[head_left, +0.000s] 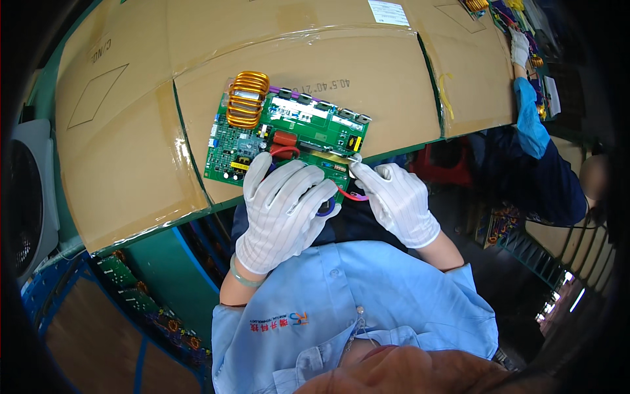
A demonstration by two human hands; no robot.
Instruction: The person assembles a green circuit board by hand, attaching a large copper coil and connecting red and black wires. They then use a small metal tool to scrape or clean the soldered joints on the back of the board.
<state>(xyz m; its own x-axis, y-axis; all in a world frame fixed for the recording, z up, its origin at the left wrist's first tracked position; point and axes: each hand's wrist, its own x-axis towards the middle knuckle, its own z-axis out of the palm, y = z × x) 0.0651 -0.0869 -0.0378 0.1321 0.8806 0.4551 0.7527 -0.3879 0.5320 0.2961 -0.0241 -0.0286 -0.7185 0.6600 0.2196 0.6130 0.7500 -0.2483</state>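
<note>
A green circuit board (pixel 308 125) lies tilted on the cardboard near its front edge. On it are a copper-wound coil (pixel 247 100) at the back left, red-brown capacitors (pixel 284 138) and a row of black parts along the far edge. My left hand (pixel 283 203), in a white striped glove, grips the board's near side, its fingers bent over it. Beneath those fingers a blue-purple wire loop partly shows. My right hand (pixel 394 200), gloved too, pinches at the board's right edge beside a small metal piece; what it holds is hidden. A red wire (pixel 352 195) runs between both hands.
Flattened cardboard (pixel 131 131) with taped seams covers the table. A grey fan (pixel 33 197) stands at the left. Below left, a rack holds several circuit boards (pixel 138 299). At the right another person's gloved hand (pixel 519 47) is among coils and wires, near a red stool (pixel 441 164).
</note>
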